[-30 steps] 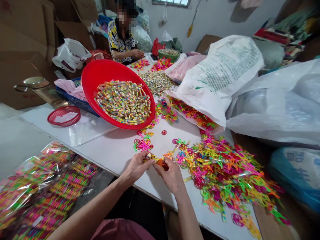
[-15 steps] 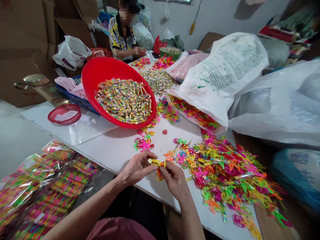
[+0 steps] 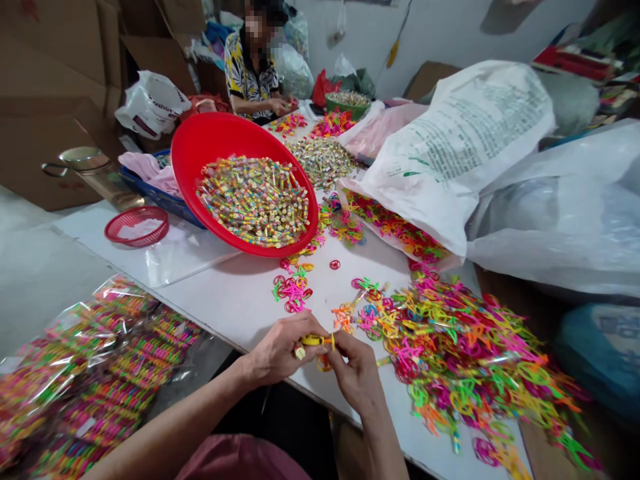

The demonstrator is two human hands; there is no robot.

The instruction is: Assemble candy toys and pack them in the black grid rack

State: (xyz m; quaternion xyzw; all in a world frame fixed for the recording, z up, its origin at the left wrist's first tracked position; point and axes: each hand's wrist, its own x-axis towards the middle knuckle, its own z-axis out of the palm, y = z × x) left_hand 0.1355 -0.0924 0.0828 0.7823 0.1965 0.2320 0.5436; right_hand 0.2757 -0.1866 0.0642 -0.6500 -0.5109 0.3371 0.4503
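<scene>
1. A yellow plastic piece (image 3: 314,340) lies between the fingertips, pinched by the left hand (image 3: 277,348) at one end and the right hand (image 3: 357,370) at the other; orange plastic (image 3: 325,362) hangs just below.
2. A pale-ended stick (image 3: 299,352) pokes out from under the left fingers, beside the yellow plastic piece.
3. Both forearms reach forward and converge, fingers curled, tips nearly meeting above the table edge.
4. Right of the grip spreads a pile of bright plastic pieces (image 3: 465,353).
5. Beyond the grip, leftward, a red basin (image 3: 210,140) tilts, full of wrapped sticks (image 3: 255,200).
</scene>
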